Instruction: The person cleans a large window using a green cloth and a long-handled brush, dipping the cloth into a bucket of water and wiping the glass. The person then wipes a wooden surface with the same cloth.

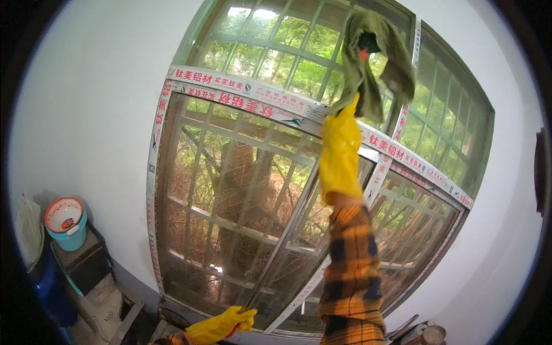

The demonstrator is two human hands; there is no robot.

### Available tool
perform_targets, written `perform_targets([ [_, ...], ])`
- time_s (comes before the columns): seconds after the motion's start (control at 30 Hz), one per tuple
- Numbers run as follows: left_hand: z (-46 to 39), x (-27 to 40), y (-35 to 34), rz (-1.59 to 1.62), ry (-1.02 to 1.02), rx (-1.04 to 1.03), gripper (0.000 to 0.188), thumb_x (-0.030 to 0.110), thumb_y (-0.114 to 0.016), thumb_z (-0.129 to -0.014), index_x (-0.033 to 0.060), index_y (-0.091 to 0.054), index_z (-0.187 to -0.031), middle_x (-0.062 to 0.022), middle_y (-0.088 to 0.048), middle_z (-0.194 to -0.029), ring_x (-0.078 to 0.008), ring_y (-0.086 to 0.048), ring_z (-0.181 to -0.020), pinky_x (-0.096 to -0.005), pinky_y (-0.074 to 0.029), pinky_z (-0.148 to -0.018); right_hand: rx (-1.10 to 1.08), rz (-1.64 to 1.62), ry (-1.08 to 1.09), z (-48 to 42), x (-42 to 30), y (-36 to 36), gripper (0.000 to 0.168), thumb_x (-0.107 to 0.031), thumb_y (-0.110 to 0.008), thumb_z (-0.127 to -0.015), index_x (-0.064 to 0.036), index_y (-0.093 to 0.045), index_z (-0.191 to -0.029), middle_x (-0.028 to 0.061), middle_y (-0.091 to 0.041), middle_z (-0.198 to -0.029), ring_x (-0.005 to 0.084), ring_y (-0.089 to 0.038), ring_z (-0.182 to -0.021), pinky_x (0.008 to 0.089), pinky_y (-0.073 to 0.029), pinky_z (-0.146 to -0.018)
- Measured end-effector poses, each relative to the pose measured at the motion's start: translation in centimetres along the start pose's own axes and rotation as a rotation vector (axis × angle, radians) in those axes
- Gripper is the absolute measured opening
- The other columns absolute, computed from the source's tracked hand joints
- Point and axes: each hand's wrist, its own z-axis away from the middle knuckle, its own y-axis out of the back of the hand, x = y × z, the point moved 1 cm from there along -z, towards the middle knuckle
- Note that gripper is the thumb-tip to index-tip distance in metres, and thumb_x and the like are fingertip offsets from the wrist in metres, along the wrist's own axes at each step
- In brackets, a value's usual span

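Observation:
My right hand, in a yellow rubber glove, is raised in front of a barred window. A green cloth hangs in folds from its fingertips, over the upper panes and the middle rail. Through a loop in the cloth shows something black and red that I cannot identify. My left hand, gloved the same way, is low at the foot of the window with its fingers curled by the lower end of a sash stile. A bit of red shows beneath the fingers; whether they grip anything is unclear.
Printed protective tape covers the window frame. At left, a light-blue bucket holds a white basin with a red-orange rim, beside a whitish plastic bag. Round logs lie at lower right. White walls flank the window.

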Motion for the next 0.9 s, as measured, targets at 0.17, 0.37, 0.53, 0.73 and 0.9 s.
perform_targets([
  [0.17, 4.3, -1.9, 0.0, 0.014, 0.107, 0.233, 0.047, 0.044, -0.061, -0.106, 0.0076, -0.064, -0.076, -0.0053, -0.057, -0.058, -0.0194, -0.055, -0.049, -0.0390, -0.053, -0.061, -0.007, -0.071, 0.130, 10.5, -2.6, -5.0, 0.077, -0.031, -0.054, -0.103, -0.015, -0.016, -0.168, 0.0285, -0.073, -0.088, 0.0490, -0.069, -0.070, 0.0568, -0.054, -0.064],
  [0.37, 6.5, -1.4, 0.7, 0.111, 0.114, 0.442, 0.048, 0.053, -0.066, -0.101, 0.0097, -0.067, -0.079, -0.0068, -0.062, -0.060, -0.0211, -0.059, -0.050, -0.0387, -0.049, -0.052, -0.391, -0.248, 0.063, 10.8, -13.1, -8.7, 0.087, -0.029, -0.057, -0.100, -0.018, -0.007, -0.170, 0.0322, -0.069, -0.120, 0.0499, -0.070, -0.100, 0.0554, -0.054, -0.087],
  [0.53, 2.6, 7.2, 3.6, -0.027, 0.005, 0.215, 0.051, 0.042, -0.064, -0.106, 0.0114, -0.057, -0.066, -0.0032, -0.047, -0.052, -0.0173, -0.044, -0.040, -0.0410, -0.056, -0.064, -0.410, -0.234, 0.134, 5.1, -17.4, -10.2, 0.092, -0.015, -0.060, -0.097, -0.021, -0.005, -0.170, 0.0287, -0.071, -0.124, 0.0459, -0.070, -0.112, 0.0487, -0.053, -0.097],
  [0.73, 0.8, 15.0, 0.6, -0.092, 0.003, 0.023, 0.051, 0.036, -0.065, -0.106, 0.0113, -0.055, -0.063, -0.0042, -0.048, -0.049, -0.0185, -0.043, -0.038, -0.0423, -0.053, -0.056, -0.343, -0.153, 0.069, -1.1, -15.6, -5.9, 0.100, -0.014, -0.065, -0.095, -0.028, -0.001, -0.171, 0.0218, -0.070, -0.133, 0.0389, -0.070, -0.119, 0.0467, -0.052, -0.103],
  [0.9, -1.8, 15.4, -3.6, -0.271, 0.141, 0.010, 0.053, 0.041, -0.067, -0.104, 0.0129, -0.053, -0.062, -0.0029, -0.045, -0.049, -0.0180, -0.043, -0.038, -0.0426, -0.056, -0.061, -0.201, -0.067, 0.009, -3.7, -7.6, -0.1, 0.096, -0.016, -0.062, -0.096, -0.030, -0.003, -0.170, 0.0240, -0.072, -0.127, 0.0407, -0.070, -0.117, 0.0455, -0.053, -0.102],
])
